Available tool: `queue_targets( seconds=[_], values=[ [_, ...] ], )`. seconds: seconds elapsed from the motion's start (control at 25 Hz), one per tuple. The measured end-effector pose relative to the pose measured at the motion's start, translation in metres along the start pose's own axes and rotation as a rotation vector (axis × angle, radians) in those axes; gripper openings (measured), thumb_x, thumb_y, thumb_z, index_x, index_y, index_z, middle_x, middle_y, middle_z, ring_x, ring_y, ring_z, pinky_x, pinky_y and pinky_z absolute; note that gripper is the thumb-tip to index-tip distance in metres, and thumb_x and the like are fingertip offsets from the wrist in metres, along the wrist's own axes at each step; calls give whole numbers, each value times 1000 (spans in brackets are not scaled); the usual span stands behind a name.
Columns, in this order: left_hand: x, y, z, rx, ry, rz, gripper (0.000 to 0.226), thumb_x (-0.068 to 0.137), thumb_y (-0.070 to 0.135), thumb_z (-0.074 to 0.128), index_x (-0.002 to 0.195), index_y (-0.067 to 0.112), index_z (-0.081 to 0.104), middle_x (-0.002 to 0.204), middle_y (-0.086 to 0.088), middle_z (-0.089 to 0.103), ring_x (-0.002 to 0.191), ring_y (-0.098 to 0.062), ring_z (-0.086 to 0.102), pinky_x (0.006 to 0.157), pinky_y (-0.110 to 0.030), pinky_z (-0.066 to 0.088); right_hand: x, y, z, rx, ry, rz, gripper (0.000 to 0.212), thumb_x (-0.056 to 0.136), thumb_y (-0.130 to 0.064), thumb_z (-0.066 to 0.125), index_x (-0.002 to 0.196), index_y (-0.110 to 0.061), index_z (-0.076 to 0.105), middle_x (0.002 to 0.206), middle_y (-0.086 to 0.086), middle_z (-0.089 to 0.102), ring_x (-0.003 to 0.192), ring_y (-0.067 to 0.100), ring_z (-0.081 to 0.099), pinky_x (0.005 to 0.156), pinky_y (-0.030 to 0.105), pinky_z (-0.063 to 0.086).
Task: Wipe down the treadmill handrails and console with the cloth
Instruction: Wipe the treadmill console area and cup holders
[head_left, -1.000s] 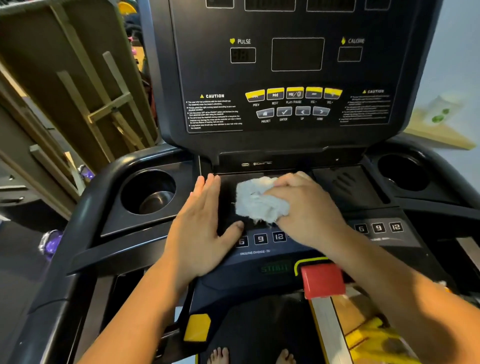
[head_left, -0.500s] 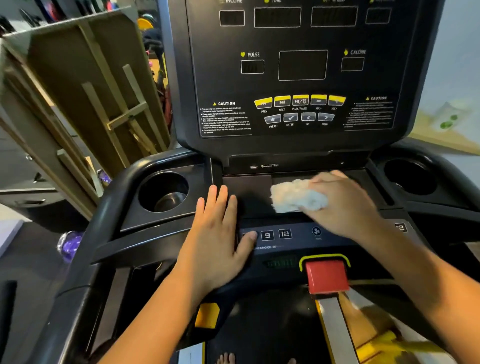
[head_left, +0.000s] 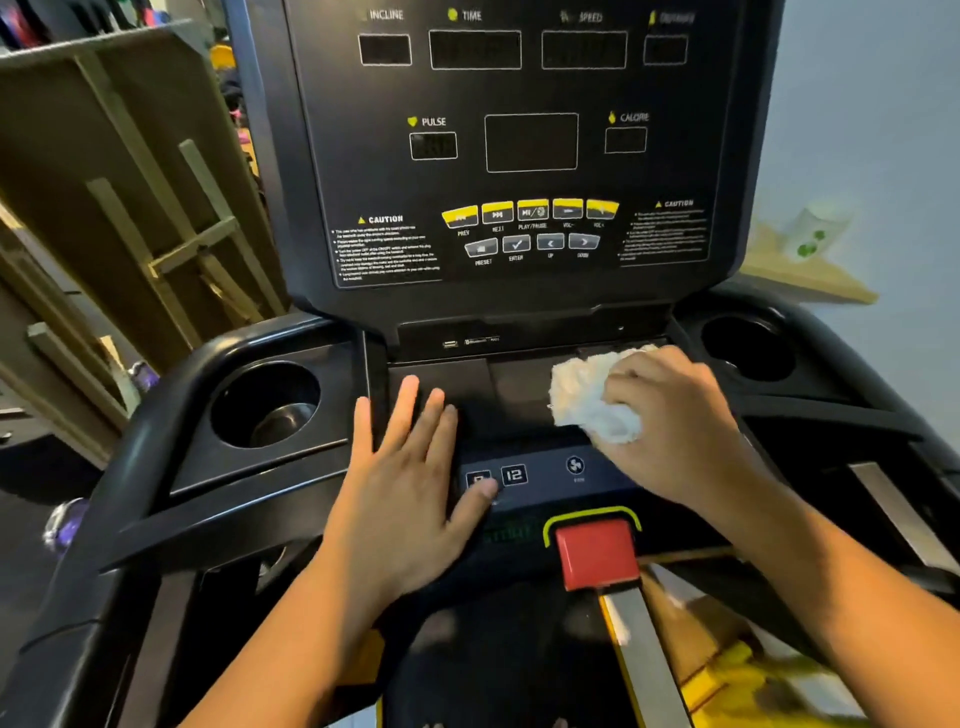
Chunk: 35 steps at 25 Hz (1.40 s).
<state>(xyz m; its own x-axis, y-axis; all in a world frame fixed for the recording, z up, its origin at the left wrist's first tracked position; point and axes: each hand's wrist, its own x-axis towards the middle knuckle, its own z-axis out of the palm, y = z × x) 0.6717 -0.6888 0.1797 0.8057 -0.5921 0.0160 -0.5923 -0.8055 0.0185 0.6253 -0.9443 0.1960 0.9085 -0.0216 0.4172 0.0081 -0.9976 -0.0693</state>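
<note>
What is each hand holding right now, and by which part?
The right hand grips the bunched white cloth by its right side, fingers curled over it, against the console. The left hand holds nothing, resting flat on the console.

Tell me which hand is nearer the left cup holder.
Left. The left hand lies flat just right of the left cup holder; the right hand, gripping the cloth, is farther right across the console.

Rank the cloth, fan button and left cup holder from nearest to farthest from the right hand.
1. Cloth: held in the right hand.
2. Fan button: just below-left of it.
3. Left cup holder: far left, past the left hand.
</note>
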Motion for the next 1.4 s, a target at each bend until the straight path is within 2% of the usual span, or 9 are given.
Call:
queue_targets(
  seconds=[0.2, 0.32, 0.48, 0.64, 0.72, 0.8, 0.96, 1.16, 1.4],
  values=[
    [35, 16, 2, 2, -50, 103, 88, 82, 65, -7, 158, 23, 3, 166, -1, 5, 153, -20, -7, 123, -47, 5, 6, -74, 14, 114, -15, -42, 22, 74, -41, 69, 89, -25, 69, 95, -5, 63, 94, 26, 53, 75, 39, 42],
    [38, 15, 3, -14, -53, 103, 91, 84, 71, -4, 158, 18, 5, 166, -1, 7, 153, -16, 0, 124, -41, 9, -3, -36, 4, 143, -10, 8, 38, 80, -46, 60, 109, -23, 68, 99, -2, 61, 94, 25, 56, 75, 38, 49],
    [38, 17, 3, -28, -43, 83, 93, 85, 73, -5, 158, 19, 13, 166, 0, 7, 153, -14, -1, 124, -40, 9, -45, 25, -18, 74, 27, 324, 38, 80, -41, 69, 104, -12, 72, 87, 1, 56, 86, 24, 58, 66, 28, 46],
    [37, 17, 2, -46, -56, 79, 90, 84, 66, -11, 157, 20, 13, 166, 1, 6, 153, -14, -1, 124, -39, 8, -54, -59, -1, 195, -51, 120, 38, 77, -49, 58, 102, -22, 70, 90, -4, 54, 86, 17, 50, 63, 25, 41],
    [35, 17, 1, -59, -49, 77, 87, 86, 63, -9, 157, 20, 16, 165, 2, 9, 153, -14, 2, 124, -38, 8, -57, -58, 0, 204, -53, 31, 37, 77, -47, 60, 104, -25, 70, 90, -5, 53, 85, 16, 51, 62, 25, 43],
    [35, 17, 1, -58, -43, 71, 84, 88, 61, -5, 156, 21, 21, 165, 2, 13, 153, -16, 6, 124, -38, 10, -60, -11, -5, 143, 22, 203, 33, 80, -39, 70, 105, -18, 73, 88, -2, 53, 84, 18, 53, 61, 26, 42],
    [34, 24, 2, -22, -54, 85, 78, 92, 58, -1, 156, 21, 22, 164, -2, 16, 153, -21, 9, 123, -43, 14, -67, 43, -14, -25, 116, 507, 35, 86, -38, 65, 99, -7, 73, 84, 10, 58, 79, 27, 55, 64, 27, 38],
    [32, 60, 11, -45, 7, 166, 75, 96, 60, 19, 150, 12, 37, 159, -9, 31, 149, -26, 25, 121, -47, 21, -89, 1, -6, 109, 25, 239, 44, 68, -27, 84, 107, -11, 72, 90, 4, 54, 83, 25, 56, 60, 33, 52],
    [46, 63, 4, -82, -34, 258, 83, 91, 64, 4, 155, 15, 22, 164, -4, 16, 153, -18, 6, 124, -44, 8, -23, 41, -6, -120, 71, 415, 26, 82, -37, 73, 91, -13, 73, 100, 3, 60, 92, 27, 51, 68, 36, 49]
  ],
)
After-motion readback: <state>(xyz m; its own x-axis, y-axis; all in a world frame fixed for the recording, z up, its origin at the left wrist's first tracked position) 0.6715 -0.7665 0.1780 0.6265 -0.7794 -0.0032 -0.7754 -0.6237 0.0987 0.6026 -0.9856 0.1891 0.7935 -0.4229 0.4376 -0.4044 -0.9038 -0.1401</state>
